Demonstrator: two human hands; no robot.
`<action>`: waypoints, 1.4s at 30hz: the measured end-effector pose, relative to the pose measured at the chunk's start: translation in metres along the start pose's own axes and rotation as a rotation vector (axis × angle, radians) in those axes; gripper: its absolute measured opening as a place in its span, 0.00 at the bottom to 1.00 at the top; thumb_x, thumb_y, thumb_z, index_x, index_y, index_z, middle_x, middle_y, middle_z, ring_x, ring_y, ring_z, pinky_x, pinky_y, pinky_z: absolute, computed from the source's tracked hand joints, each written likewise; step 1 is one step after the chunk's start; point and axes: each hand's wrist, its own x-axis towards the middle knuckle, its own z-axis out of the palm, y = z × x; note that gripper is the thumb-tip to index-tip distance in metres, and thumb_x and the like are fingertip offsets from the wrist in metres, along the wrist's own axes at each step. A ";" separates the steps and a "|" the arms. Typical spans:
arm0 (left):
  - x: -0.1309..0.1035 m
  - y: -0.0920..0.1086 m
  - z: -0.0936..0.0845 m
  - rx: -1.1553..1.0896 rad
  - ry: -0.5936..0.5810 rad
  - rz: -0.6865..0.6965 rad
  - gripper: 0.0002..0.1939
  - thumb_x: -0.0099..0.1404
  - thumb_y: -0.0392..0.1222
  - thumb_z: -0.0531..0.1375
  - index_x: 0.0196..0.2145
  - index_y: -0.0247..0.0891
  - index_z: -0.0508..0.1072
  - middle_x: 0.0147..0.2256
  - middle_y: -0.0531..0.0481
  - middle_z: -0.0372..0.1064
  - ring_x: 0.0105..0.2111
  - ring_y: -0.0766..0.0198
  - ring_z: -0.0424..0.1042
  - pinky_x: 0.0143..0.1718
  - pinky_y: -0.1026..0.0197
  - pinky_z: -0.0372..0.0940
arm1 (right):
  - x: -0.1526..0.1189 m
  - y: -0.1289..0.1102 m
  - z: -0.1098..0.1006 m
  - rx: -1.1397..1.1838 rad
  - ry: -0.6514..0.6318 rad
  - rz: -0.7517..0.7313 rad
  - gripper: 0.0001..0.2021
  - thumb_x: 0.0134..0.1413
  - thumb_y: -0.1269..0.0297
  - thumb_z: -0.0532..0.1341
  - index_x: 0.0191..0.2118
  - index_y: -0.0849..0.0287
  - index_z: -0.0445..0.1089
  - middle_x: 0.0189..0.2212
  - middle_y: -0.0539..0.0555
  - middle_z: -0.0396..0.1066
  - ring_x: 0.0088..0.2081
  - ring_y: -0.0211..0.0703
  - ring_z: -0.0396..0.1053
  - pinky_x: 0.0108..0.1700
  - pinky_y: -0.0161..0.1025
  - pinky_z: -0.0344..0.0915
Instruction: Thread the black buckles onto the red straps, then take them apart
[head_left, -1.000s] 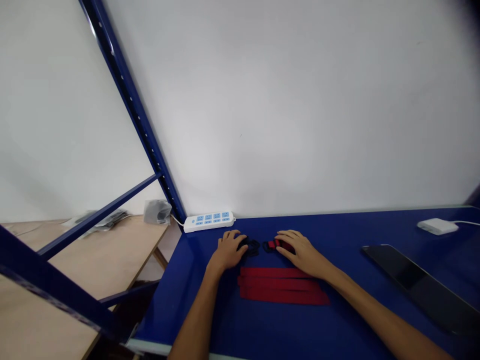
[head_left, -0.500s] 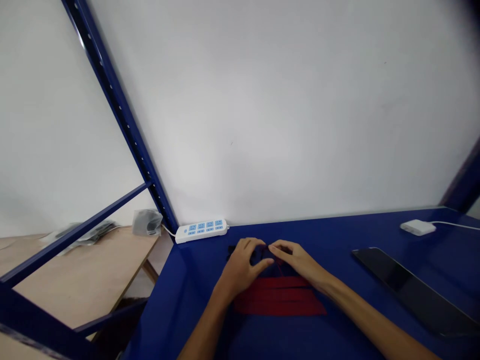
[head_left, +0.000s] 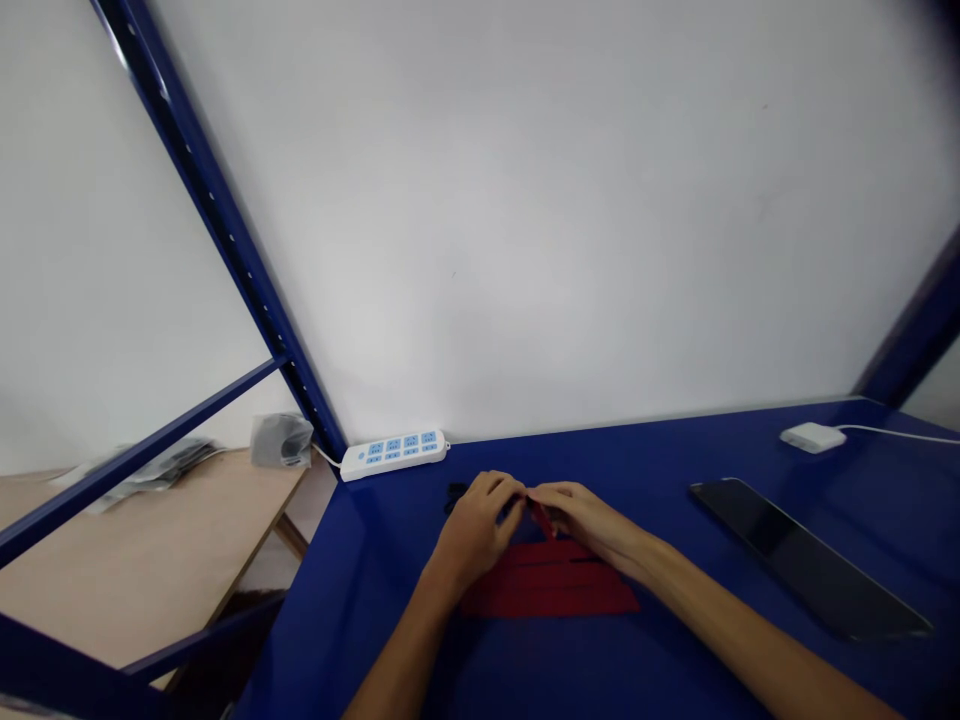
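Observation:
Several flat red strips [head_left: 551,592] lie side by side on the blue tabletop [head_left: 375,600], below my hands. My right hand [head_left: 581,512] is closed in a pinch on a narrow red strip [head_left: 541,520], which hangs down from the fingertips toward the others. Close beside it, my left hand [head_left: 484,520] has thumb and fingers drawn together, the fingertips meeting those of the right. What lies between the left fingertips is too small and dark to make out. A small black object [head_left: 455,492], perhaps part of a cable, shows just behind the left hand.
A white power strip [head_left: 394,453] lies at the back left against the wall. To the right are a dark flat panel [head_left: 806,560] and a white adapter [head_left: 813,437] with its cord. Blue rack posts [head_left: 225,220] and a wooden table [head_left: 150,560] with plastic bags stand left.
My left thumb and fingers have closed together, and both hands' fingertips have met. More of the red strip shows below the right fingers. The view has shifted slightly.

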 end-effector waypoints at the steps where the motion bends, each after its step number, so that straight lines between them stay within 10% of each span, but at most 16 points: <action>1: 0.000 -0.001 0.000 0.016 0.003 0.001 0.06 0.71 0.35 0.55 0.43 0.41 0.70 0.43 0.49 0.69 0.46 0.61 0.67 0.50 0.59 0.64 | -0.001 -0.001 0.000 0.015 -0.007 0.008 0.17 0.53 0.52 0.68 0.26 0.62 0.73 0.23 0.50 0.68 0.26 0.37 0.61 0.30 0.36 0.56; 18: 0.000 -0.003 -0.008 0.036 0.190 -0.096 0.05 0.71 0.40 0.57 0.37 0.41 0.72 0.51 0.47 0.63 0.48 0.60 0.67 0.52 0.55 0.64 | -0.002 -0.006 0.003 0.150 0.056 0.005 0.13 0.51 0.57 0.69 0.28 0.63 0.76 0.23 0.52 0.71 0.26 0.38 0.65 0.33 0.37 0.61; 31: -0.001 0.000 0.005 0.098 0.108 -0.082 0.06 0.70 0.40 0.56 0.39 0.43 0.74 0.51 0.47 0.63 0.48 0.59 0.67 0.50 0.54 0.66 | -0.002 -0.004 0.005 0.152 0.025 0.011 0.15 0.49 0.56 0.71 0.25 0.63 0.74 0.21 0.51 0.70 0.25 0.36 0.65 0.32 0.36 0.60; 42: 0.001 -0.010 -0.006 -0.388 0.197 -0.280 0.11 0.70 0.49 0.55 0.38 0.39 0.67 0.50 0.46 0.61 0.34 0.67 0.71 0.24 0.66 0.69 | -0.004 -0.010 -0.005 0.118 0.037 -0.004 0.16 0.51 0.53 0.69 0.29 0.66 0.76 0.24 0.54 0.73 0.26 0.38 0.67 0.34 0.38 0.62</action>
